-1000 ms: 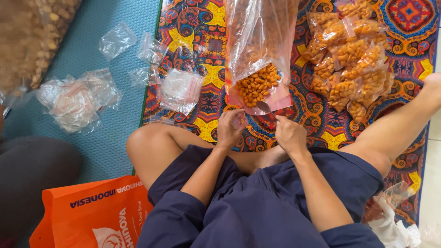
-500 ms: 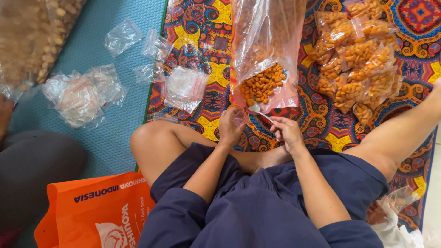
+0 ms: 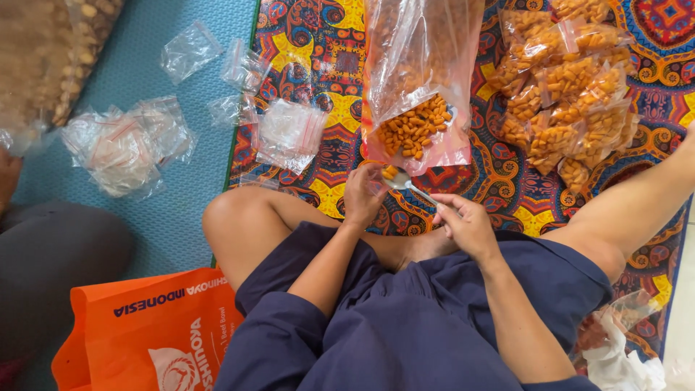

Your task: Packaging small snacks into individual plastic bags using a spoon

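A: Spoon [image 3: 407, 182] — metal, loaded with a few orange snack pieces, sits between our hands just below the mouth of the big clear snack bag [image 3: 420, 87]. Right hand [image 3: 467, 226] is pinched on the handle. Left hand [image 3: 365, 194] is curled around a small clear pouch [image 3: 378, 187], though the pouch is hard to make out against the palm.

B: Risks?

A: Our guess: the spoon bowl is shallow and heaped, so any tilt drops pieces onto the patterned mat [image 3: 499, 181]. The pouch mouth looks narrow and limp — if it folds shut, we spill. The big bag lies open toward us, so a nudge could slide more pieces out.

B: Surroundings?

A: Filled pouches [image 3: 572, 101] are piled on the mat on one side, well apart. A stack of empty pouches [image 3: 289, 134] lies on the other, with more scattered on the blue mat [image 3: 181, 217]. An orange bag [image 3: 152, 333] is by our knee. Nothing stands between spoon and pouch; our crossed legs crowd the space.
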